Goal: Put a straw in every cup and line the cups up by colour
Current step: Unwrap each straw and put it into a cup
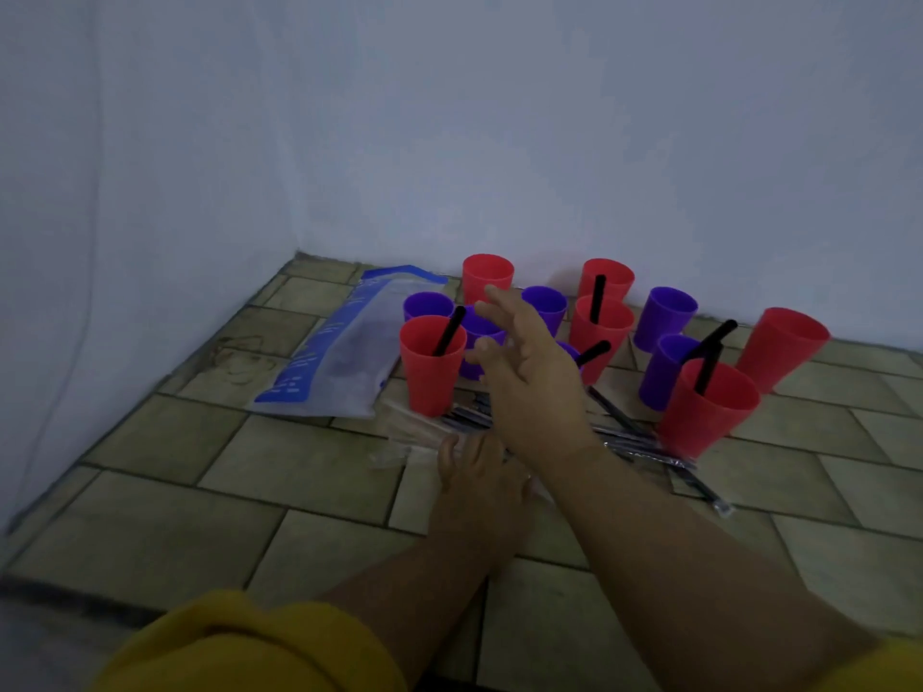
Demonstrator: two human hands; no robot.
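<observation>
Several red cups and several purple cups stand mixed together near the wall. The front-left red cup (pixel 430 364) holds a black straw (pixel 448 331); other black straws stand in the right red cup (pixel 706 407) and the back red cups (pixel 599 324). My right hand (pixel 529 367) hovers with spread fingers over the purple cups (pixel 479 337) in the middle, holding nothing. My left hand (pixel 477 472) rests lower down on the wrapped straws (pixel 634 442) lying on the table; whether it grips one is unclear.
A blue and clear plastic bag (pixel 344 352) lies left of the cups. The tiled tabletop (pixel 249 516) runs into a corner between pale walls (pixel 449 142). A red cup (pixel 781 347) at the far right leans outward.
</observation>
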